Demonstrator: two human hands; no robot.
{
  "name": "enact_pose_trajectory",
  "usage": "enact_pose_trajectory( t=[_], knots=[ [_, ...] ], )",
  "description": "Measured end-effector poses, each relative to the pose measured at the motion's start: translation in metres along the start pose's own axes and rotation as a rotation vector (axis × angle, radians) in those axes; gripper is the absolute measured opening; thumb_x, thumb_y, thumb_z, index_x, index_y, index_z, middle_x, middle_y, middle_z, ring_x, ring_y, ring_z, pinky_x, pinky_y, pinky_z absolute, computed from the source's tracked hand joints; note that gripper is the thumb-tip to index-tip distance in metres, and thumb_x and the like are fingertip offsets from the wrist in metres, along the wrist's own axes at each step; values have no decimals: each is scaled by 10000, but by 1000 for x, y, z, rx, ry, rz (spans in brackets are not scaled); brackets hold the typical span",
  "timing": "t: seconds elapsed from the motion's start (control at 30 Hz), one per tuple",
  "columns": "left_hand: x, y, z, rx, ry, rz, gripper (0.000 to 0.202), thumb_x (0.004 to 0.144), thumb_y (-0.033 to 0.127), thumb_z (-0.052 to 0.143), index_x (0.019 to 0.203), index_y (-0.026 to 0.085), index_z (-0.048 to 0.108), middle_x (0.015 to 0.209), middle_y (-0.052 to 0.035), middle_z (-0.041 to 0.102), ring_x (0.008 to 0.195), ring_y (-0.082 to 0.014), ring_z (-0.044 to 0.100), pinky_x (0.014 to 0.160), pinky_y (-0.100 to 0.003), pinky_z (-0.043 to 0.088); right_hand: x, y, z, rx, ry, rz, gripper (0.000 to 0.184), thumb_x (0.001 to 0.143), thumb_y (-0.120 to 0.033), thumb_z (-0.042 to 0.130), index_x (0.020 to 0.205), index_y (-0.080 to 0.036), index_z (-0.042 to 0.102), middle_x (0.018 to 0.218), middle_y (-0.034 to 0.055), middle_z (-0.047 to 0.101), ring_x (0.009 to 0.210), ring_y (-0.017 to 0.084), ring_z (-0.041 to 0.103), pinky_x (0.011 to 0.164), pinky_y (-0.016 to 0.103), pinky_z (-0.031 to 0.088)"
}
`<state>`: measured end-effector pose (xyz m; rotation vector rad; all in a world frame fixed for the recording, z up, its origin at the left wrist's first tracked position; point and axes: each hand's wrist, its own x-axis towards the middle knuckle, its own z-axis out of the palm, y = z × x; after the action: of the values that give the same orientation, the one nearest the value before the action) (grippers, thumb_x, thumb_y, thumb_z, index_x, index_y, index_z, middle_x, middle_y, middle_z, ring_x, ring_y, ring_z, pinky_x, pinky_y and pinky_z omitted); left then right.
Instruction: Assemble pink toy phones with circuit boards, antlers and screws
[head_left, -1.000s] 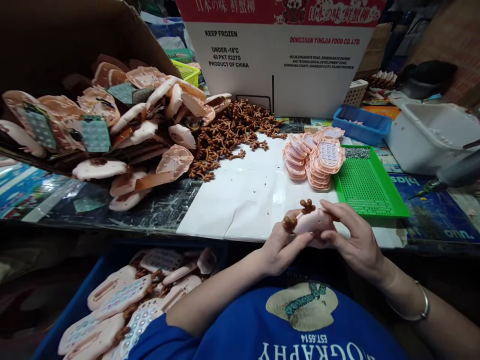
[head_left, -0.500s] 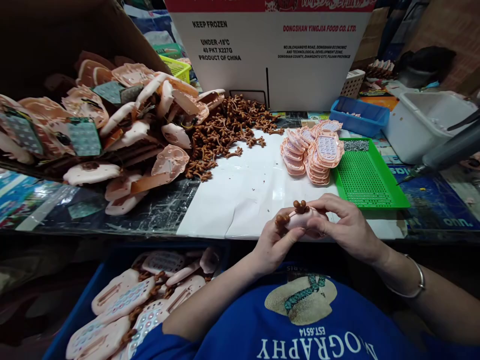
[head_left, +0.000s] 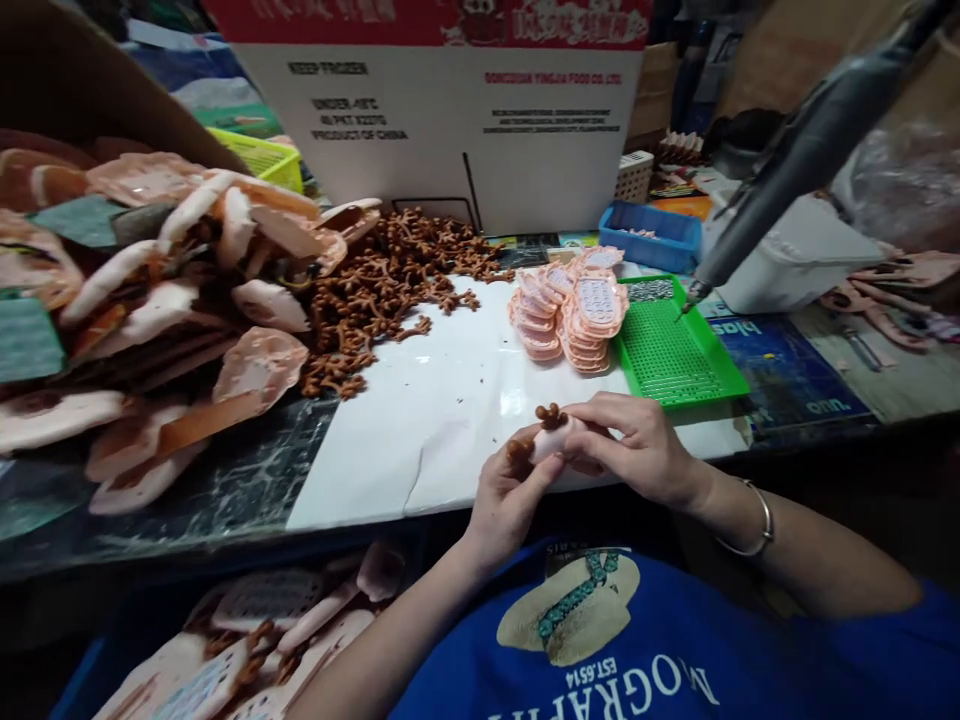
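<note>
Just over the table's front edge, my left hand (head_left: 504, 492) and my right hand (head_left: 637, 445) both grip a pale pink toy phone casing (head_left: 553, 440). Brown antler-shaped pieces (head_left: 551, 415) stick out from its end. My left thumb presses its near face, while my right fingers close round the other side and hide much of it. Beyond the hands stand stacks of pink casing halves with white keypads (head_left: 596, 305). A green perforated tray (head_left: 679, 350) with small metal screws (head_left: 649, 290) lies to their right.
An electric screwdriver (head_left: 787, 165) hangs above the tray. Brown pieces (head_left: 397, 275) lie heaped by a white carton (head_left: 450, 150). Opened casings with circuit boards (head_left: 150, 290) spill from a box at left. Below the table is a bin of casings (head_left: 270, 600). A blue tray (head_left: 651, 236) sits behind.
My view has turned to the right, so the table things appear further left. The screwdriver shows above the green tray. Both hands still hold the casing in much the same pose.
</note>
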<state>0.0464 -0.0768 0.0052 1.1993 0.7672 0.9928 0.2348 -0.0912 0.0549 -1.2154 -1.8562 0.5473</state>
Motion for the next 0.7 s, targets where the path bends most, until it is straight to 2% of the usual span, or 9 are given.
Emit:
enact_pose_trajectory(
  t=[0.13, 0.23, 0.33, 0.43, 0.5, 0.57, 0.6, 0.63, 0.7],
  knots=[
    [6, -1, -9, -97, 93, -45, 345, 783, 382, 819, 1062, 200, 731, 1091, -49, 747, 1009, -207, 672, 913, -292, 527, -4, 3, -5, -202, -47, -55, 271, 972, -351, 601, 1132, -150, 687, 939, 72, 734, 851, 174, 664, 784, 295, 514],
    [11, -1, -11, -184, 154, -44, 334, 747, 399, 847, 988, 202, 727, 1034, -33, 742, 939, -178, 676, 861, -264, 536, -15, 8, -7, -269, -36, -24, 232, 977, -361, 590, 1045, -159, 682, 850, 48, 715, 763, 163, 648, 717, 281, 502],
    [14, -4, -4, -256, 122, -43, 324, 737, 391, 860, 972, 217, 720, 1019, -26, 743, 959, -170, 684, 887, -262, 534, -25, 13, -3, -280, 46, -42, 248, 985, -375, 573, 926, -160, 682, 749, 35, 683, 680, 153, 627, 661, 272, 485],
    [19, -9, 6, -357, 89, -35, 369, 724, 405, 869, 1021, 265, 702, 1140, -25, 741, 1052, -201, 692, 962, -330, 530, -31, 14, 4, -275, 126, -52, 284, 968, -416, 598, 1008, -148, 685, 760, 42, 701, 667, 154, 639, 640, 271, 498],
    [23, -10, 9, -420, 76, -56, 405, 715, 421, 871, 1048, 286, 685, 1182, -23, 734, 1062, -218, 697, 976, -375, 530, -34, 13, 4, -267, 109, -67, 281, 957, -410, 616, 1058, -156, 679, 776, 40, 712, 676, 160, 661, 637, 275, 524],
    [25, -7, 7, -432, 89, -91, 431, 697, 432, 878, 1043, 264, 684, 1156, -41, 743, 1030, -224, 705, 958, -376, 537, -34, 13, -7, -305, 131, -146, 251, 949, -379, 629, 1113, -193, 669, 903, 64, 736, 832, 197, 710, 751, 318, 576],
    [26, -4, 4, -415, 93, -119, 437, 689, 428, 883, 1034, 241, 691, 1128, -53, 749, 1004, -222, 708, 938, -360, 542, -34, 14, -17, -356, 208, -192, 259, 944, -363, 637, 1158, -218, 657, 1024, 85, 731, 977, 231, 708, 862, 372, 581],
    [26, -2, 0, -389, 89, -153, 438, 683, 423, 886, 1023, 216, 702, 1088, -66, 756, 964, -217, 711, 907, -338, 549, -32, 17, -30, -418, 340, -227, 303, 939, -352, 643, 1221, -241, 633, 1173, 106, 694, 1147, 271, 658, 987, 447, 544],
    [23, 3, -7, -332, -4, -272, 429, 686, 400, 882, 1016, 174, 728, 1001, -84, 765, 860, -206, 714, 818, -300, 560, -24, 24, -62, -535, 716, -216, 449, 943, -354, 629, 1372, -258, 537, 1444, 133, 517, 1414, 340, 445, 1165, 578, 377]
  ],
)
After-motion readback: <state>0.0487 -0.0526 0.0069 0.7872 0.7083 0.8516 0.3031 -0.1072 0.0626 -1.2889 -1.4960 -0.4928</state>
